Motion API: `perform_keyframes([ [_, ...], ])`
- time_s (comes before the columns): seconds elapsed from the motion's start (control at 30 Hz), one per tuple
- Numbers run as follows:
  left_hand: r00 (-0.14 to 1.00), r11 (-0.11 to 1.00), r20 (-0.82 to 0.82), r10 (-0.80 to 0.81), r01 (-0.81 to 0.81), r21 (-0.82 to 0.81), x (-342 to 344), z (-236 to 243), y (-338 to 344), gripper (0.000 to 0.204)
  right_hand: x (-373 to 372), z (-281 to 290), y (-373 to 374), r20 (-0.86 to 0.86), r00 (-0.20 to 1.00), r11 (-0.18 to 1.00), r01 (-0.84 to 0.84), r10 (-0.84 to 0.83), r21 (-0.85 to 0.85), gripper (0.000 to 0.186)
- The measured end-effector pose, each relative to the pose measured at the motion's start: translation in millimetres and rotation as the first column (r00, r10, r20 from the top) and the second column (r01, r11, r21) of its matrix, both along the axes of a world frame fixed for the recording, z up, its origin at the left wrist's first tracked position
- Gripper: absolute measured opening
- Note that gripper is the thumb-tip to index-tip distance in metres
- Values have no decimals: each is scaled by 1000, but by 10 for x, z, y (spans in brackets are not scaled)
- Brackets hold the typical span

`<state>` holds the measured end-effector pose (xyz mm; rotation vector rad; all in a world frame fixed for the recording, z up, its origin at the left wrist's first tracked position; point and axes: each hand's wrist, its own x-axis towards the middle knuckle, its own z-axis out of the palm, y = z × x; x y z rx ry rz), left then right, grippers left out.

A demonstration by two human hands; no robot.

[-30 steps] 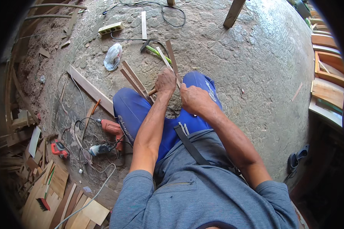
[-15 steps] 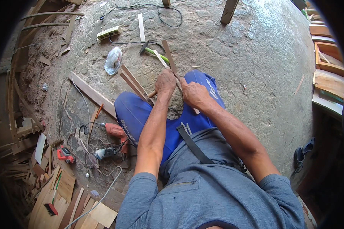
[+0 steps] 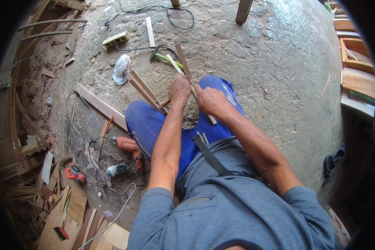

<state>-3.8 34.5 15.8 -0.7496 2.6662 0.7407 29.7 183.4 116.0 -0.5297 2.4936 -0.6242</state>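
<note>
Between my knees, my left hand (image 3: 179, 88) is closed on the narrow wooden strips, its knuckles upward. Touching close beside it, my right hand (image 3: 208, 99) wraps round the same work. A brown wooden strip (image 3: 181, 59) and a paler strip (image 3: 173, 63) rise past the hands, meeting near the fingers; a strip end (image 3: 212, 119) shows below the right hand. The fingers hide the join. By the left wrist lies a round wooden handle (image 3: 165, 102), its other end hidden. Two more joined strips (image 3: 145, 89) lean against my left knee.
A green-handled hammer (image 3: 166, 58) lies ahead, near a plastic bag (image 3: 121, 70) and a power strip (image 3: 116, 39). At left are a board (image 3: 102, 106), a red drill (image 3: 128, 145), a grinder (image 3: 117, 169) and tangled cords. Slippers (image 3: 334, 159) lie at right.
The view has shifted slightly, so the surroundings sit a little differently. Both hands keep their hold on the strips, with hardly any visible movement.
</note>
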Motion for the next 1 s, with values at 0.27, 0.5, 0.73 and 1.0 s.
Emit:
perform_keyframes([
  [0.27, 997, 998, -32, -66, 66, 9, 23, -218, 2, 55, 73, -81, 147, -23, 998, 998, -49, 50, 47, 25],
  [0.5, 990, 858, -2, -143, 125, 498, 34, -173, -347, 44, 53, -338, 189, 127, 986, 989, -122, 111, 84, 25],
  [0.73, 971, 970, -3, -240, 240, 35, 104, -131, -179, 45, 120, -391, 110, 40, 998, 997, -46, 44, 68, 25],
  [1.0, 992, 992, 49, -117, 119, -36, 122, -2, -54, 48, 235, -209, 279, 140, 990, 984, -54, 30, 168, 25],
])
